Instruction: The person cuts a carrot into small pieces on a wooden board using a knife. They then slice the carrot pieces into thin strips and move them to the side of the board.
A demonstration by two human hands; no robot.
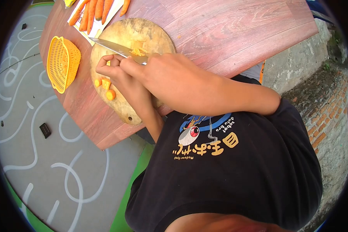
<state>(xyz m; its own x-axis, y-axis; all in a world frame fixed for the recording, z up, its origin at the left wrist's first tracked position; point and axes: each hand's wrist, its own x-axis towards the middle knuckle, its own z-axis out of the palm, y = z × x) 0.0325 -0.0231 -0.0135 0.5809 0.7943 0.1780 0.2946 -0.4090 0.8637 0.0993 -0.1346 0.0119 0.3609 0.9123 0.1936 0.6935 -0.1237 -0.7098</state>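
My right hand (pixel 156 65) is wrapped round the handle of a kitchen knife (pixel 114 47), its blade pointing left over the round wooden cutting board (pixel 133 29). Just beside the blade, my left hand (pixel 116 69) has its fingers curled over the board, with a bit of orange carrot (pixel 109 62) showing at the fingers; most of that piece is hidden. Thin carrot strips (pixel 138 50) lie behind the blade. Nearer the board's left edge are cut carrot chunks (pixel 106 84) and a thick round carrot piece (pixel 110 94).
A yellow plastic basket (pixel 63 63) stands left of the board near the table edge. Several whole carrots (pixel 91 13) lie on white paper (pixel 98 29) at the back. The reddish wooden table (pixel 228 34) extends to the right, beside a brick and concrete wall (pixel 324 112).
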